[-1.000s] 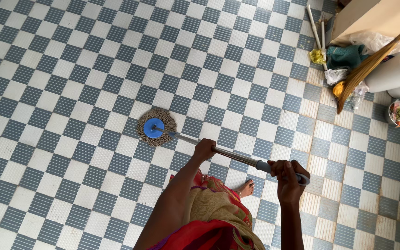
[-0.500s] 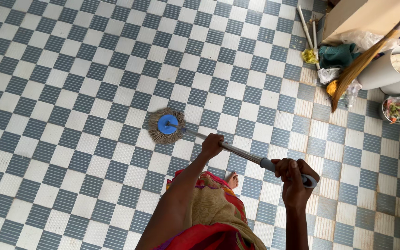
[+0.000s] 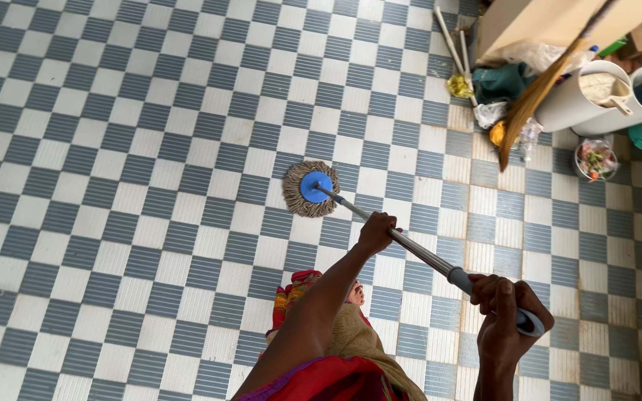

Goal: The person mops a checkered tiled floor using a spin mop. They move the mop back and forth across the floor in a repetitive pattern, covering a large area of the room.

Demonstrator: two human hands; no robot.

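Your left hand (image 3: pixel 377 232) and right hand (image 3: pixel 505 310) both grip one mop handle (image 3: pixel 417 252), its round mop head (image 3: pixel 310 188) on the checkered floor (image 3: pixel 113 186). One white bucket (image 3: pixel 585 100) stands beside one small clear container (image 3: pixel 596 159) of colourful bits.

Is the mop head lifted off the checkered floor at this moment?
No, the mop head lies spread flat on the checkered floor, with both the left hand and right hand gripping the handle.

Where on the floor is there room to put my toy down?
The checkered floor is bare left of and above the mop head. The top-right corner is crowded: broom, white buckets, small tub. The left hand and right hand hold the mop handle.
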